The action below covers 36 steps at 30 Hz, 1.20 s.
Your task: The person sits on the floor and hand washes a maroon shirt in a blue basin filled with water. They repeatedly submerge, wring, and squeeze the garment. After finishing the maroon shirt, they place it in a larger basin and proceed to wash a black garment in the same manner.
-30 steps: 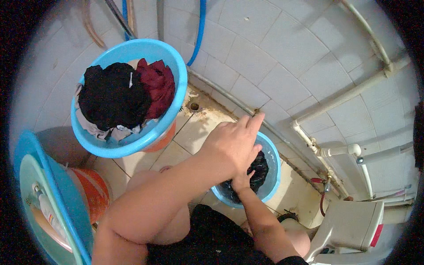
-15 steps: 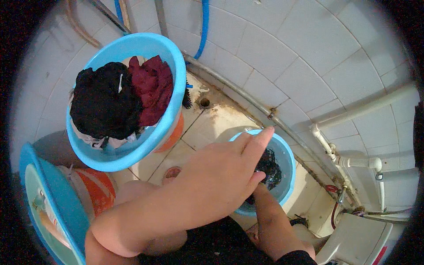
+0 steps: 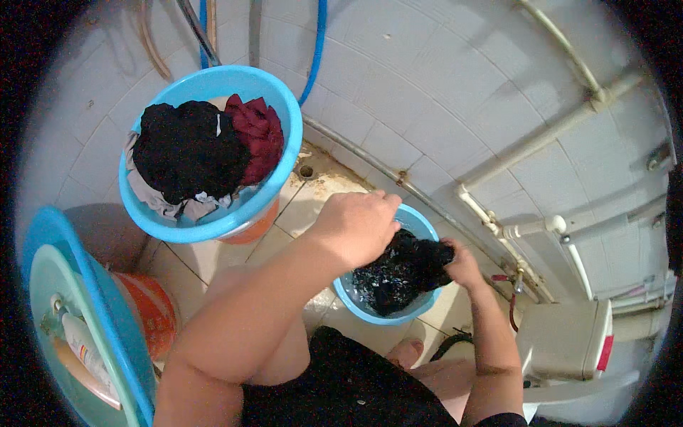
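Wet black cloth (image 3: 402,274) bunches inside a small light-blue basin (image 3: 431,309) on the floor; its exact kind does not show. At the basin's right side, my right hand (image 3: 464,263) is closed on the cloth, lifting one end over the rim. My left hand (image 3: 359,226) hovers above the basin's left rim with curled fingers; their inner side is hidden, so what they hold cannot be made out. Water glistens around the cloth's lower part.
A large blue tub (image 3: 290,153) with black clothing (image 3: 188,151), maroon clothing (image 3: 263,139) and pale cloth stands far left. Nearer, another blue tub (image 3: 135,356) holds a green basin (image 3: 53,260) with a bottle (image 3: 89,350). Pipes (image 3: 356,148) line the tiled wall; a white cistern (image 3: 565,340) stands right.
My right hand has come up from inside the basin, pulling the black cloth toward the right rim. My left hand has curled its outstretched fingers and shifted left. The view has shifted.
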Tool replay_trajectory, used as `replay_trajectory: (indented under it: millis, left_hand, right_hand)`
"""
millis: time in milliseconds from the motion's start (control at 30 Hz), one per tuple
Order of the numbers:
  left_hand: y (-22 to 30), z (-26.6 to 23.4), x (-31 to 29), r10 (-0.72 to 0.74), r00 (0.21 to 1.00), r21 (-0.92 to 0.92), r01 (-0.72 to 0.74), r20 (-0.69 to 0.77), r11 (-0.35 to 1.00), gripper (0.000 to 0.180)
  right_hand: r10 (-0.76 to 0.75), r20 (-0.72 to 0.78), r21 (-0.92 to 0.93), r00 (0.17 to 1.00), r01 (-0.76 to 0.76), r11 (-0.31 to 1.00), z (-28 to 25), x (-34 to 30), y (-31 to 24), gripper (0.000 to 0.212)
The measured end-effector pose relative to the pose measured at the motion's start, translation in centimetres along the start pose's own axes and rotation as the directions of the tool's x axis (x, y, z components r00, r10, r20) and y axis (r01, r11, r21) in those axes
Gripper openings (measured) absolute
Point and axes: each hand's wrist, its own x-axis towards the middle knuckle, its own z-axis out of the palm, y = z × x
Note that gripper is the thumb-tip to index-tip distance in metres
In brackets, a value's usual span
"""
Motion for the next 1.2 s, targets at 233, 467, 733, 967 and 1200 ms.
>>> replay_trajectory:
  millis: [233, 467, 733, 967, 1200]
  left_hand:
    - [-0.7, 0.6, 0.2, -0.026, 0.999, 0.007, 0.026, -0.028, 1.0, 0.034]
    - [-1.9, 0.6, 0.3, -0.068, 0.997, 0.01, 0.068, -0.025, 0.998, 0.038]
    - [-1.3, 0.9, 0.1, 0.004, 0.998, -0.028, -0.006, -0.067, 1.0, 0.023]
    - [-0.8, 1.0, 1.1, -0.059, 0.996, 0.029, 0.057, 0.063, 0.998, 0.034]
    - [-0.8, 2.1, 1.2, 0.045, 0.999, -0.024, -0.045, 0.018, 0.999, 0.036]
  right_hand:
    - [0.096, -0.343, 0.467, 0.935, 0.081, 0.881, -10.1, -6.4, -8.8, 0.072]
    - [0.095, -0.577, 0.643, 0.811, 0.378, 0.666, -11.0, -6.8, -12.7, 0.081]
    - [-0.069, -0.568, 0.21, 0.82, 0.225, 0.951, -0.8, -2.2, -7.4, 0.079]
    - [-0.194, -0.352, -0.121, 0.916, 0.161, 0.98, 8.7, 2.5, -5.7, 0.078]
    - [0.106, 0.099, -0.359, 0.99, -0.064, 0.931, 17.7, 1.7, -2.1, 0.071]
